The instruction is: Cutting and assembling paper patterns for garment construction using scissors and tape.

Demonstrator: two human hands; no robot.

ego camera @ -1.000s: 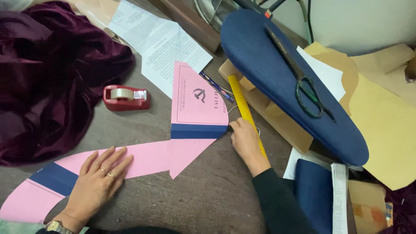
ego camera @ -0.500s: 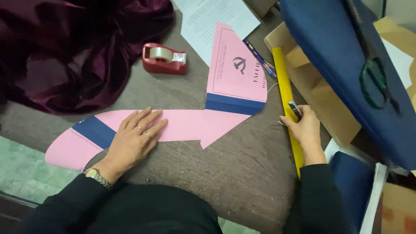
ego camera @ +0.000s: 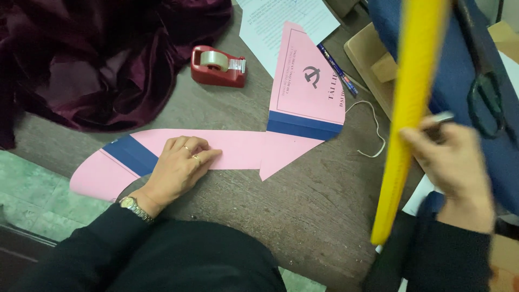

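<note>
A pink paper pattern point(ego camera: 243, 148) with dark blue bands lies on the grey table point(ego camera: 303, 211), curving from lower left up to a pointed flap. My left hand point(ego camera: 181, 165) rests flat on the strip, fingers together, a watch on its wrist. My right hand point(ego camera: 451, 162) is raised at the right, gripping a long yellow ruler point(ego camera: 411, 103) that tilts up off the table, blurred. A small pen-like thing shows beside its fingers.
A red tape dispenser point(ego camera: 217, 66) sits behind the pattern. Dark maroon velvet cloth point(ego camera: 92, 59) fills the upper left. White printed sheets point(ego camera: 286, 19), a blue pen point(ego camera: 336, 67), a loose white string point(ego camera: 373, 130), navy fabric point(ego camera: 459, 70) with scissors point(ego camera: 486, 100) lie at the right.
My right hand has lifted the yellow ruler off the table, toward the camera. The left hand stays pressed on the pink strip. The view has shifted closer.
</note>
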